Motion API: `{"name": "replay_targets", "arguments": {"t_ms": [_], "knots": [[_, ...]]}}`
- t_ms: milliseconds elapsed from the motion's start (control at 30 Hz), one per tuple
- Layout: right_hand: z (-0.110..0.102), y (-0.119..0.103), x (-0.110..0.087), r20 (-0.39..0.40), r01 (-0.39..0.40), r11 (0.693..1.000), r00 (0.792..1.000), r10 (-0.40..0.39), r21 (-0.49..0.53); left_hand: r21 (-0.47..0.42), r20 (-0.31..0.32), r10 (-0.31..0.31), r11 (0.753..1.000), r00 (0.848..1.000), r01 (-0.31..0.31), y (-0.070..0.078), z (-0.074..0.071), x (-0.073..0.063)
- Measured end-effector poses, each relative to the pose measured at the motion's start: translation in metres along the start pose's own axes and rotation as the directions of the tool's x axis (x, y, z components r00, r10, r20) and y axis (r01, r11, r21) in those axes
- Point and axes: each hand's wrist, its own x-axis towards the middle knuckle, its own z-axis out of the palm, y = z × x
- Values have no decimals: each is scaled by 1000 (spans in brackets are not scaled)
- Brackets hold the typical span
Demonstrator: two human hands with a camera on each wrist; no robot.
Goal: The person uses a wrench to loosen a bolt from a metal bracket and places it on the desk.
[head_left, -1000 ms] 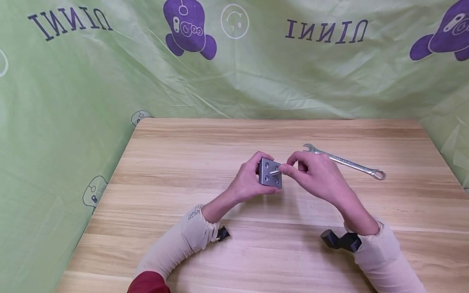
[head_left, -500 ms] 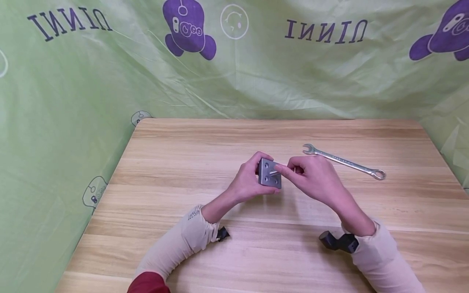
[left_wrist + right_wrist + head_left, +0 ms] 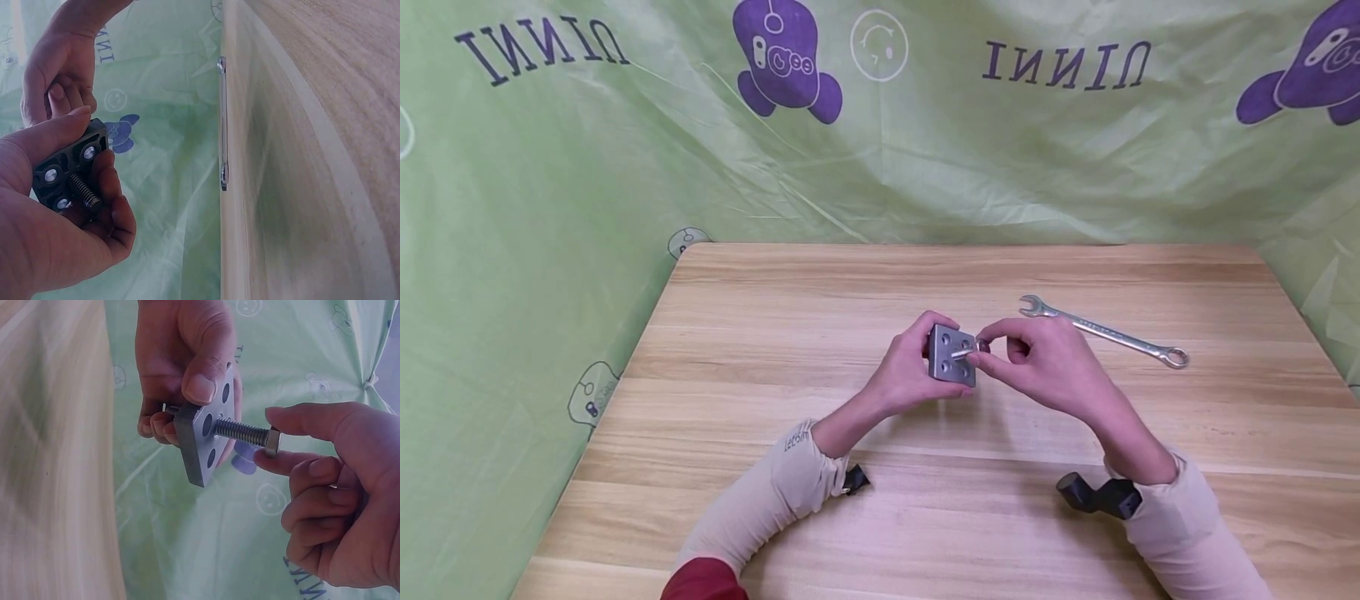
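Note:
My left hand [image 3: 904, 371] holds a small grey rectangular plate [image 3: 947, 353] by its edges, raised over the table. A hex bolt [image 3: 244, 432] runs through the plate's middle, with a long threaded length and its head on the right side. Around that bolt head my right hand [image 3: 1060, 365] has its thumb and index finger, pinching it; the other fingers are curled in. On the plate's far side, in the left wrist view, the threaded end [image 3: 84, 190] sticks out among several round shiny metal inserts. Several holes show in the flat face.
A combination wrench [image 3: 1108, 332] lies on the wooden table [image 3: 775, 333] behind and right of my right hand. Black camera mounts [image 3: 1097, 495] hang at the sleeves' cuffs. A green printed curtain [image 3: 880, 167] encloses the table's back and sides.
My right thumb and index finger have rolled at the bolt head and shifted their grip, leaving more of the bolt showing. The left hand and the plate stay in place.

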Motion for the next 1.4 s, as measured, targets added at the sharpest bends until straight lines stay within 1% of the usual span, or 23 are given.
{"name": "replay_targets", "arguments": {"t_ms": [233, 467, 600, 733, 800, 867, 1000, 1067, 1133, 1200, 1267, 1400], "knots": [[-1, 1, 0, 12, 48, 998, 999, -48, 41, -8, 0, -8, 1000, 1000, 8, -1, 0, 0], [0, 4, -1, -28, 126, 985, 992, -123, 122, -11, 4, -5, 1000, 1000, 5, -1, 0, 0], [1, 4, -1, -47, 150, 975, 988, -144, 163, -12, 4, -1, 1000, 1000, 1, -1, 0, -1], [0, 5, -1, -48, 161, 977, 987, -156, 140, -11, 0, -4, 1000, 1000, 4, -1, 0, -1], [0, 4, -1, -42, 146, 983, 989, -142, 113, -6, -2, -3, 1000, 1000, 3, 0, 0, -1], [-2, 3, -1, -39, 105, 991, 994, -102, 87, -2, -4, -3, 1000, 1000, 3, 0, -1, -1], [-3, 0, 0, -30, -28, 999, 999, 30, 40, -2, -1, -5, 1000, 1000, 5, 0, -1, -1], [-4, -1, 1, -6, -89, 996, 996, 89, 5, -6, 0, -8, 1000, 1000, 8, 0, -1, -1], [-4, -2, 2, 30, -128, 991, 991, 129, -26, -9, -2, -12, 1000, 1000, 12, 0, -1, 0], [-4, -2, 3, 68, -148, 988, 986, 151, -45, -13, -3, -14, 1000, 1000, 14, -1, -1, 0], [-3, -3, 3, 87, -149, 988, 984, 153, -51, -14, -5, -15, 1000, 1000, 15, -1, -1, 0], [-1, -3, 3, 83, -131, 990, 988, 134, -45, -17, -5, -15, 1000, 1000, 15, -1, -1, -1]]}}
